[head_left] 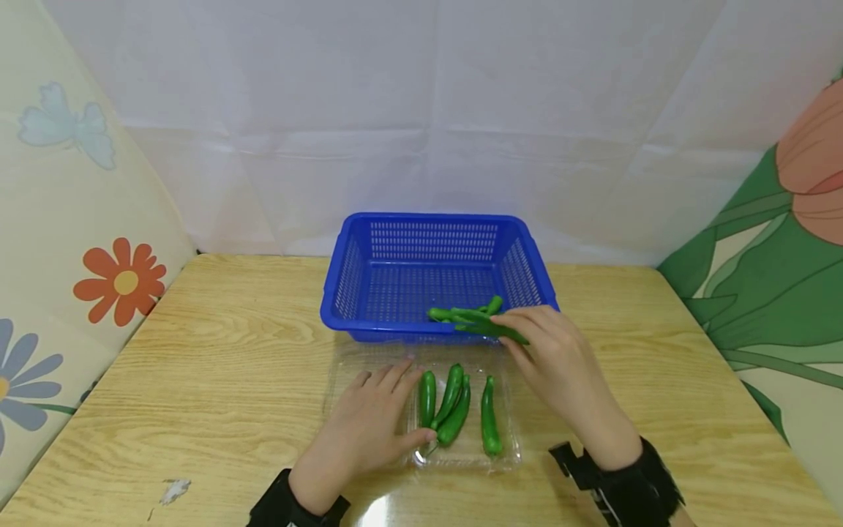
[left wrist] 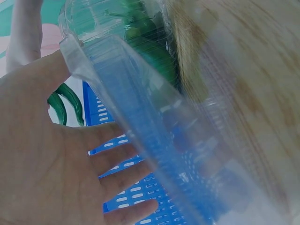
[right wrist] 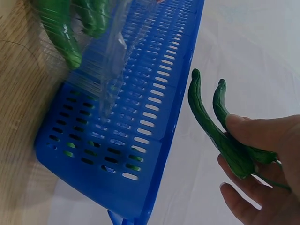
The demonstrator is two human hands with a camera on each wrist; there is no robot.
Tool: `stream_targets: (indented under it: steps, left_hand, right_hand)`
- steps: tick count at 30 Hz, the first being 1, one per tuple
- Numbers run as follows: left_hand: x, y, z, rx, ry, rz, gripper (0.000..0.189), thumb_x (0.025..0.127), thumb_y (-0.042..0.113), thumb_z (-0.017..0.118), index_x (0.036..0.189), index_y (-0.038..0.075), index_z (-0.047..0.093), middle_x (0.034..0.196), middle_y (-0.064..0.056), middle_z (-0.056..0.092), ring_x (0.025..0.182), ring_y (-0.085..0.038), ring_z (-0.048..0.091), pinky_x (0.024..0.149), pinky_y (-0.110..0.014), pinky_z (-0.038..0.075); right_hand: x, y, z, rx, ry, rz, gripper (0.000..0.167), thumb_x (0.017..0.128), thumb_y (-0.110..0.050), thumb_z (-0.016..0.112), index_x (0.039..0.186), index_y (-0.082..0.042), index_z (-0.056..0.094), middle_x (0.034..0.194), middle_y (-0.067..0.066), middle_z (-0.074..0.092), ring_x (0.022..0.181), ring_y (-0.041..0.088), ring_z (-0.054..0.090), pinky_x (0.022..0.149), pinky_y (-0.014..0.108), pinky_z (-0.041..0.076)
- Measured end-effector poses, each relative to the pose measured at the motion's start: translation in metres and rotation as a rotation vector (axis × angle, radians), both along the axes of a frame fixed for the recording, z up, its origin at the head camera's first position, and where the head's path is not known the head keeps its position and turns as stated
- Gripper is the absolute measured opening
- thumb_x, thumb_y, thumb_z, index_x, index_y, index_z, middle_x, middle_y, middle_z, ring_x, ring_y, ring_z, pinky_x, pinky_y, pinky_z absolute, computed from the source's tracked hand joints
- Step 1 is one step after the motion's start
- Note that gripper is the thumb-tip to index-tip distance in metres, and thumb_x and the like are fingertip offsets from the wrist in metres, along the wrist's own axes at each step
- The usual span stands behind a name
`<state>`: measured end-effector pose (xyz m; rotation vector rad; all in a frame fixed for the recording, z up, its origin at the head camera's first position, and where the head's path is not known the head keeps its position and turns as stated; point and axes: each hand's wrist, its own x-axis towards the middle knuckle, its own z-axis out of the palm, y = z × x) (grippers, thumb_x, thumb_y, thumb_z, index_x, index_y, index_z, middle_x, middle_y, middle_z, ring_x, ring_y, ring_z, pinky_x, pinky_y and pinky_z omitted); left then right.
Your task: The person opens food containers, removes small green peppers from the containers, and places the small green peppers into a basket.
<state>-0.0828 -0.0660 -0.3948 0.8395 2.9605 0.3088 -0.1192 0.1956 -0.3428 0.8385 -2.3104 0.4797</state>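
Observation:
My right hand (head_left: 556, 359) pinches two long green chili peppers (right wrist: 206, 124) between thumb and fingers, over the front right rim of the blue plastic basket (head_left: 388, 326). More green peppers (head_left: 495, 304) lie inside the basket by that rim, partly hidden behind the held ones. In front of the basket sits an unfolded clear plastic box (head_left: 470, 460) with several green peppers (head_left: 489, 424) in its right half. My left hand (head_left: 369, 417) rests on the box, fingers spread along its middle fold and thumb at the near edge. In the left wrist view, clear plastic (left wrist: 136, 108) covers its fingertips.
The wood-grain table (head_left: 230, 366) extends to both sides of the box. A white cloth (head_left: 421, 110) hangs behind the basket, and flower-printed panels (head_left: 125, 282) stand left and right. A small pale worn patch (head_left: 175, 491) marks the table at the near left.

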Motion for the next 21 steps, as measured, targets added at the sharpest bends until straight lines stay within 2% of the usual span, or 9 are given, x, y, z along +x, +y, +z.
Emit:
stream_targets:
  steps: [21]
  left_hand:
    - [0.0, 0.0, 0.0, -0.006, -0.001, 0.006, 0.084, 0.09, 0.067, 0.055, 0.153, 0.014, 0.037, 0.158, -0.01, 0.033, 0.138, -0.032, 0.04, 0.111, -0.053, 0.036]
  right_hand:
    - [-0.012, 0.003, -0.013, -0.103, 0.002, -0.039, 0.038, 0.071, 0.015, 0.08, 0.105, 0.001, 0.072, 0.105, 0.014, 0.068, 0.098, 0.03, 0.062, 0.084, 0.039, 0.054]
